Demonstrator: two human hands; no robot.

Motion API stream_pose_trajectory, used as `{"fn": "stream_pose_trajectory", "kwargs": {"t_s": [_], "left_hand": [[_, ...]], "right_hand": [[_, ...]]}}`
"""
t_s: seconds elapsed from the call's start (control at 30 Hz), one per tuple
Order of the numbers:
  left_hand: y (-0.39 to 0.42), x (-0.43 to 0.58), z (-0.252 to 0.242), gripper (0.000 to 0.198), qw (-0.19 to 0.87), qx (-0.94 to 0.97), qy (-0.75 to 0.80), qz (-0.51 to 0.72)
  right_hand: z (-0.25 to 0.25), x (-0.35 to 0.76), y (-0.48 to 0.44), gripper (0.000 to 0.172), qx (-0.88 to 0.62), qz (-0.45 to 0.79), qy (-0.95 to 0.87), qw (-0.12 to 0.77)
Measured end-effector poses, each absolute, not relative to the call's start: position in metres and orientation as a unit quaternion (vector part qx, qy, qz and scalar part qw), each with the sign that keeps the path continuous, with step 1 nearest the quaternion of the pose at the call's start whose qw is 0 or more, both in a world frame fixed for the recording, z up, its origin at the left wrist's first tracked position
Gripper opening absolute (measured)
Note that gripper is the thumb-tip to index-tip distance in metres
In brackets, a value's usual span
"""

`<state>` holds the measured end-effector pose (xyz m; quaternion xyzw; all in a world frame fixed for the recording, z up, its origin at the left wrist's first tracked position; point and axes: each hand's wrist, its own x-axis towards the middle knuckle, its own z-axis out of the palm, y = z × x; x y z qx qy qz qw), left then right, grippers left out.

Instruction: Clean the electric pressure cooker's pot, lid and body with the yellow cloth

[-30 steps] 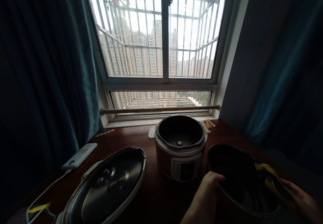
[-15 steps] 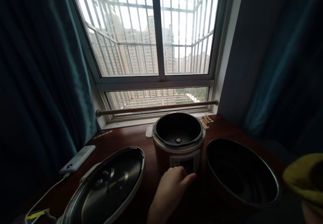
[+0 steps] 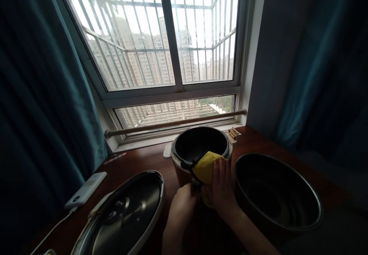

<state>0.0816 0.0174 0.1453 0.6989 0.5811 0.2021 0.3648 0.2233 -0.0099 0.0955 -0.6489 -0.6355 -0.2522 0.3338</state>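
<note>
One yellow cloth with dark edging [image 3: 205,169] is sitting between two bare hands, overlapping the near rim of an open, round, reddish-brown and white electric cooker [image 3: 180,174] towards the far edge of a red-brown wooden desk [image 3: 143,157]. Whether cloth and rim are touching, I cannot tell from where I am standing. The right hand [image 3: 222,188] is gripping the cloth, its long fingers lying across the yellow side, seemingly to steady it. The left hand [image 3: 181,205] is curling its fingers closed by the lower dark edging; whether they are pinching it is hidden. Beside the desk's right edge, a wide, round, black metal pot [image 3: 287,186] is standing apart, probably leaving the hands room. Towards the near left corner, a large, round, pale-rimmed lid [image 3: 129,213] is showing its shiny inner side, perhaps so that this face is being kept off the wood. Along the left edge, a flat white plastic power bank [image 3: 87,190] is lying with its thin white cable [image 3: 53,228] trailing nearer.
</note>
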Motion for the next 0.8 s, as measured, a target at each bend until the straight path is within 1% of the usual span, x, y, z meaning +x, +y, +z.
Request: {"fn": "stream_pose_trajectory", "kwargs": {"t_s": [0.13, 0.3, 0.4, 0.5, 0.57, 0.67, 0.8], "left_hand": [[0.026, 0.087, 0.141, 0.013, 0.352, 0.705, 0.582, 0.201], [0.041, 0.097, 0.124, 0.017, 0.341, 0.706, 0.542, 0.301], [0.050, 0.107, 0.110, 0.026, 0.343, 0.705, 0.533, 0.317], [0.055, 0.116, 0.102, 0.041, 0.336, 0.710, 0.529, 0.322], [0.054, 0.119, 0.100, 0.047, 0.319, 0.720, 0.535, 0.306], [0.051, 0.119, 0.100, 0.048, 0.298, 0.736, 0.543, 0.275], [0.045, 0.113, 0.101, 0.039, 0.282, 0.753, 0.533, 0.263]], "right_hand": [[0.097, 0.231, 0.004, 0.087, -0.637, -0.246, -0.651, 0.331], [0.094, 0.244, 0.037, 0.080, -0.624, -0.238, -0.660, 0.343], [0.096, 0.252, 0.058, 0.076, -0.626, -0.230, -0.664, 0.338], [0.103, 0.250, 0.076, 0.061, -0.657, -0.203, -0.647, 0.329], [0.107, 0.240, 0.084, 0.055, -0.682, -0.187, -0.624, 0.331], [0.109, 0.225, 0.091, 0.055, -0.700, -0.169, -0.580, 0.379], [0.111, 0.218, 0.087, 0.056, -0.670, -0.114, -0.557, 0.478]]}}
